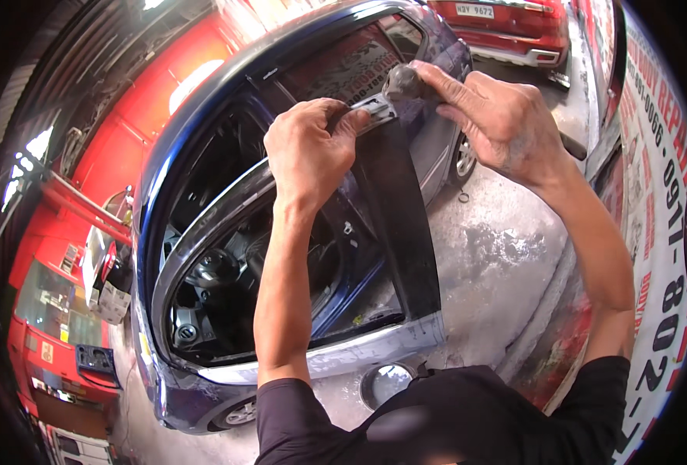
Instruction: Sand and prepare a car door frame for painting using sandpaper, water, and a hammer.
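Note:
An opened car door stands in front of me, its dark window frame (397,201) rising toward my hands. My left hand (310,147) is closed over the frame's top corner, thumb and fingers pinching it. Beside that thumb is a pale bare-metal patch (378,114) at the corner. My right hand (506,124) is closed round what looks like a hammer (403,82), its rounded, worn grey head just above the patch. Whether the head touches the metal, I cannot tell. Most of the handle is hidden behind my hand; a dark end seems to show past my wrist.
The blue car's body (161,155) surrounds the door opening, with its seats and dashboard inside. A round container (388,383) stands on the wet concrete floor (498,256) below the door. A red car (506,35) is parked behind. A printed banner (657,194) hangs at right.

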A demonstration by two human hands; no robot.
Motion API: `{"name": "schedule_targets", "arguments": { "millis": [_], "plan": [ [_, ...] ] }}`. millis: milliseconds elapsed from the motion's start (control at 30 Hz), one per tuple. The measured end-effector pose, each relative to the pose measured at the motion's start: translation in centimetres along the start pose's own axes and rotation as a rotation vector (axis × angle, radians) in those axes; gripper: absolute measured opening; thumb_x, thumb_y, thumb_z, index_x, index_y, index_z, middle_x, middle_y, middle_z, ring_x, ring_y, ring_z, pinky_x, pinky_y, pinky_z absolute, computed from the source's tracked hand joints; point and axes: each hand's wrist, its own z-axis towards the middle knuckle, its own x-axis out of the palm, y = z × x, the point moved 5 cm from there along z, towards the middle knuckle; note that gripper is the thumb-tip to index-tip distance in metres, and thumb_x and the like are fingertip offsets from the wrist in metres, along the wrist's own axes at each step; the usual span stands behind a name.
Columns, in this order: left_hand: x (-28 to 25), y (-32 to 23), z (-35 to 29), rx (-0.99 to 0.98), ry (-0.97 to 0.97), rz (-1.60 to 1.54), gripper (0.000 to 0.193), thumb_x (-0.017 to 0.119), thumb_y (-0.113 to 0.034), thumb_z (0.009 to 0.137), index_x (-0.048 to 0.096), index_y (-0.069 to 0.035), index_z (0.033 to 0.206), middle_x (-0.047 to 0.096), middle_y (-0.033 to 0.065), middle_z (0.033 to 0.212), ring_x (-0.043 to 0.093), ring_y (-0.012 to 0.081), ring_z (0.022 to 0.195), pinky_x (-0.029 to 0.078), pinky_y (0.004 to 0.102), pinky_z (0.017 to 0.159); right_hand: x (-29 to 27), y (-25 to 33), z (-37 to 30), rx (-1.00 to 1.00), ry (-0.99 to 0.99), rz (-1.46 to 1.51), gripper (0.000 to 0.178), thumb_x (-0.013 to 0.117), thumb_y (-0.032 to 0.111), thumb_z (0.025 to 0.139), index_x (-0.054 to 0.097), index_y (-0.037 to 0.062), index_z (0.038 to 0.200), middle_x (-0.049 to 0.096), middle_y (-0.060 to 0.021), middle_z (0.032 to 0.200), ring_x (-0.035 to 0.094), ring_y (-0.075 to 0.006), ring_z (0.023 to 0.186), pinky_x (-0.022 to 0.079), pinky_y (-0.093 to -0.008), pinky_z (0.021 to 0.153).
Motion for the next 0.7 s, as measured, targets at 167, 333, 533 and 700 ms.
{"name": "schedule_targets", "arguments": {
  "millis": [167,333,533,700],
  "plan": [
    [-0.2,0.1,0.3,-0.025,0.000,-0.005,0.022,0.085,-0.020,0.090,0.083,-0.001,0.101,0.080,0.0161,0.087,0.075,0.0214,0.077,0.057,0.0347,0.074,-1.8,-0.6,1.3,-0.086,-0.273,0.083,0.062,0.077,0.016,0.095,0.060,0.0212,0.154,0.059,-0.0053,0.075,0.061,-0.0239,0.062,0.052,-0.0392,0.058],
    [0.1,0.1,0.3,0.000,-0.007,-0.020,0.022,0.085,-0.020,0.090,0.082,0.000,0.099,0.079,0.0159,0.085,0.075,0.0209,0.075,0.056,0.0346,0.073,-1.2,-0.1,0.7,-0.135,-0.374,0.179,0.064,0.077,0.014,0.094,0.058,0.0172,0.155,0.062,-0.0055,0.074,0.061,-0.0241,0.061,0.053,-0.0385,0.057],
    [0.2,0.4,0.6,0.020,-0.019,-0.016,0.023,0.085,-0.020,0.090,0.082,0.001,0.099,0.079,0.0166,0.085,0.075,0.0204,0.075,0.057,0.0338,0.074,0.3,-2.6,0.0,0.028,-0.070,0.008,0.060,0.072,0.025,0.099,0.056,0.0262,0.157,0.056,-0.0059,0.070,0.060,-0.0242,0.060,0.052,-0.0399,0.057],
    [0.0,0.7,0.5,-0.027,0.004,-0.019,0.022,0.084,-0.019,0.091,0.082,0.001,0.100,0.080,0.0152,0.087,0.075,0.0191,0.077,0.057,0.0328,0.075,-2.2,-0.5,2.0,-0.029,-0.248,0.076,0.059,0.073,0.024,0.099,0.057,0.0263,0.156,0.054,-0.0052,0.070,0.058,-0.0231,0.059,0.051,-0.0407,0.056]
  ]
}}
